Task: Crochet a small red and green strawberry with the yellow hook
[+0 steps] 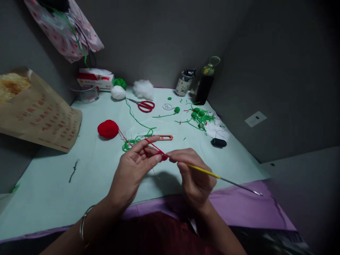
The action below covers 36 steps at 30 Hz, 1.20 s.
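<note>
My left hand [134,166] pinches a small red crochet piece [163,157] between thumb and fingers, with red yarn strung over its raised index finger. My right hand [195,173] grips a crochet hook [203,170] with a yellow handle, its working tip at the red piece and its other metal end pointing right. The strand leads back to a red yarn ball [108,129] on the left of the table. Just beyond my fingers lie an orange utility knife [166,137] and a tangle of green yarn scraps [130,144]. The tip is partly hidden by my fingers.
Red-handled scissors [146,106], white stuffing [143,89] and a white yarn ball [118,92] lie farther back. Green balls with yarn tails [198,114] are at right, near a dark bottle [205,85] and a jar [183,83]. A paper bag [50,120] stands left.
</note>
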Each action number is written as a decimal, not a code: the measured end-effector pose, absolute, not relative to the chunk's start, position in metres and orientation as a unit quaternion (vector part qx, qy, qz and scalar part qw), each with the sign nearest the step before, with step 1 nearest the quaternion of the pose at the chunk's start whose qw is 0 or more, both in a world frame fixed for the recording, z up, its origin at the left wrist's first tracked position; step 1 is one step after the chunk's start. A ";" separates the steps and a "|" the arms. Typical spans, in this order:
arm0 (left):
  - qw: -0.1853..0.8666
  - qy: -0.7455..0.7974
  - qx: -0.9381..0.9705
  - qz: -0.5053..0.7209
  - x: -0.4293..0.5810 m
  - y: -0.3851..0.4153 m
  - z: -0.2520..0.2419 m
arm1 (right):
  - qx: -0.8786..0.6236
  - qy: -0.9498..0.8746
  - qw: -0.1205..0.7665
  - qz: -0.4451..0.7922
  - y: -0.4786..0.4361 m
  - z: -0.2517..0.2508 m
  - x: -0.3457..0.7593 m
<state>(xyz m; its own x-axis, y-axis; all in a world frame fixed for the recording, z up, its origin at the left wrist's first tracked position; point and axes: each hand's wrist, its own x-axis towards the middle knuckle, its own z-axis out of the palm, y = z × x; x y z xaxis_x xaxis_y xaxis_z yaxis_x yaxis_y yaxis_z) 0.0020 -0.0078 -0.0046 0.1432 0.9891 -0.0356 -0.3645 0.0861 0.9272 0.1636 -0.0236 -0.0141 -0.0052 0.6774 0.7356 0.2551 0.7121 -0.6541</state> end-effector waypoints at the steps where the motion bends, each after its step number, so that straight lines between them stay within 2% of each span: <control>1: 0.626 0.382 0.420 0.534 0.002 -0.008 -0.004 | -0.340 -0.693 0.615 0.163 -0.024 -0.014 0.163; 11: 0.519 0.468 0.467 0.542 0.003 -0.010 0.006 | -0.341 -0.746 0.569 0.065 -0.027 -0.013 0.159; 17: 0.592 0.429 0.446 0.516 0.002 -0.009 0.005 | -0.346 -0.740 0.575 0.040 -0.023 -0.022 0.156; 22: 0.705 0.356 0.350 0.504 0.003 -0.009 0.000 | -0.380 -0.764 0.519 -0.055 -0.026 -0.032 0.158; 24: 0.767 0.326 0.293 0.469 0.001 -0.007 0.001 | -0.375 -0.752 0.541 -0.018 -0.027 -0.031 0.159; 26: 0.791 0.316 0.261 0.454 0.000 -0.004 0.003 | -0.372 -0.709 0.594 0.077 -0.026 -0.027 0.160; 30: 0.756 0.326 0.303 0.481 0.000 -0.003 0.007 | -0.357 -0.577 0.682 0.272 -0.021 -0.017 0.158; 33: 0.733 0.328 0.355 0.479 0.003 -0.007 0.003 | -0.340 -0.561 0.673 0.342 -0.017 -0.015 0.156; 36: 0.703 0.344 0.389 0.486 0.004 -0.009 -0.002 | -0.344 -0.570 0.659 0.350 -0.016 -0.016 0.155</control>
<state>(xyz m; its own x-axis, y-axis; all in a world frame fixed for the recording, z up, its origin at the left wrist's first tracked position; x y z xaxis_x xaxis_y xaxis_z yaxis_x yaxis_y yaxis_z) 0.0043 -0.0087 -0.0019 0.2920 0.9505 -0.1062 -0.4157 0.2262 0.8809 0.1551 -0.0160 -0.0160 0.1040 0.8536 0.5105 -0.0688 0.5182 -0.8525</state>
